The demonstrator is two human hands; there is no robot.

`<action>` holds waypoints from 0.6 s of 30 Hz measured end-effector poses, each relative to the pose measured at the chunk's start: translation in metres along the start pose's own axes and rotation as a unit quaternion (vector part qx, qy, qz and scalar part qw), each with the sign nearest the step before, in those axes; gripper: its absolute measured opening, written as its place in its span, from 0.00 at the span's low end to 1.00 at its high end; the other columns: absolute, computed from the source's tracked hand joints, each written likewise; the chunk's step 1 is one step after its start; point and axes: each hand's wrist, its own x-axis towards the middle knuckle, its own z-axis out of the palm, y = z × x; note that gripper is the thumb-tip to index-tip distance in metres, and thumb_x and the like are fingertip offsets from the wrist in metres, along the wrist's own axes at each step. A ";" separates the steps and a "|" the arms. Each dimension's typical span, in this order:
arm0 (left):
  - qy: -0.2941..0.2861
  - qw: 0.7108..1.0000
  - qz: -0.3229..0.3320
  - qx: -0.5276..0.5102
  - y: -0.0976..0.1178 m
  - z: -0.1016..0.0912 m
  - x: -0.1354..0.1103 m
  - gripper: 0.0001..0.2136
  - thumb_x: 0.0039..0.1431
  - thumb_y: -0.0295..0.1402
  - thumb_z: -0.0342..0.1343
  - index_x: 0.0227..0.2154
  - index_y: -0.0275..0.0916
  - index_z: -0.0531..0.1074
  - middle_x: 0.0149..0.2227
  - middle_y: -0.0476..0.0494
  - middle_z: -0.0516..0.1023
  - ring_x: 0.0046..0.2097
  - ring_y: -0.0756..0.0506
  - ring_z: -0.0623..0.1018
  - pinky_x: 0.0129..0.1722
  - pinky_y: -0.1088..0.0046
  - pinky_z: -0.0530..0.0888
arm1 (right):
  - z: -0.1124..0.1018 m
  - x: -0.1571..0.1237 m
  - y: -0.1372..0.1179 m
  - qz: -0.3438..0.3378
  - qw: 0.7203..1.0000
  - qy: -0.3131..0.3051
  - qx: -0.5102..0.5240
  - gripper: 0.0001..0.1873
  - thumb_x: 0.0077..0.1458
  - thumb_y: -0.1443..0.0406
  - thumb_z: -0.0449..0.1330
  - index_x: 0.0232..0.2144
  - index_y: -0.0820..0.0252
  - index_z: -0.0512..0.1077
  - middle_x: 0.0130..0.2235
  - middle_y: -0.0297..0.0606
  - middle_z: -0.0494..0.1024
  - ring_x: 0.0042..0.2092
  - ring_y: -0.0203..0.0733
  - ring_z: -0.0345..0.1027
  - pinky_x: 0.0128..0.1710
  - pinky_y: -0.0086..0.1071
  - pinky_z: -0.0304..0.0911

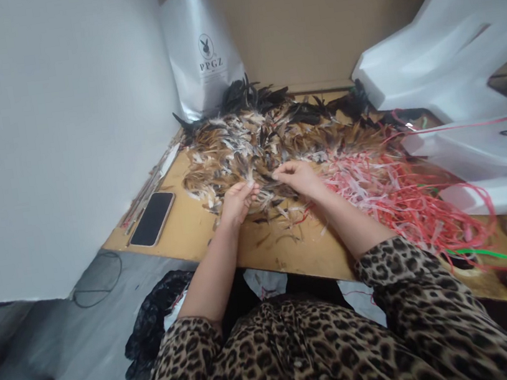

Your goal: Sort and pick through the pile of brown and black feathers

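A wide heap of brown, white and black feathers covers the back and middle of the wooden table. At its front edge, my left hand is closed in a pinch on a feather whose pale base is at the fingertips. To its right, my right hand has thumb and forefinger pressed together against the dark part of the heap. Whatever those right fingers hold blends with the feathers behind. Loose feathers lie on the tabletop below both hands.
A tangle of red and pink ribbon strips lies right of my right forearm. A phone rests at the table's left side. Behind stands a silver bag. At right is a white sewing machine; a black plastic bag sits below.
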 end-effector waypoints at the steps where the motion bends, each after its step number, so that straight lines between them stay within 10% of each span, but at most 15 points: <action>1: 0.006 1.000 -0.002 -0.008 0.000 -0.001 0.001 0.09 0.41 0.31 0.64 0.25 0.32 0.73 0.26 0.46 0.76 0.25 0.57 0.73 0.25 0.83 0.67 | -0.006 0.001 0.000 -0.007 0.999 -0.020 -0.043 0.12 0.42 0.59 0.60 0.26 0.64 0.74 0.24 0.35 0.75 0.26 0.33 0.63 0.29 0.28 0.58; 12: 0.010 1.000 -0.007 -0.024 -0.002 -0.002 0.003 0.08 0.42 0.30 0.63 0.26 0.32 0.73 0.26 0.46 0.76 0.25 0.57 0.73 0.24 0.85 0.68 | -0.002 -0.011 -0.005 -0.113 0.880 -0.072 -0.455 0.12 0.52 0.64 0.52 0.33 0.58 0.75 0.37 0.43 0.74 0.35 0.41 0.67 0.32 0.31 0.55; 18: 0.018 1.000 -0.013 -0.012 -0.001 -0.002 0.002 0.07 0.44 0.30 0.62 0.26 0.33 0.72 0.27 0.47 0.77 0.26 0.57 0.73 0.25 0.85 0.68 | -0.003 -0.004 0.005 -0.096 0.941 -0.010 -0.323 0.10 0.50 0.64 0.54 0.27 0.60 0.75 0.33 0.41 0.76 0.34 0.41 0.67 0.34 0.31 0.56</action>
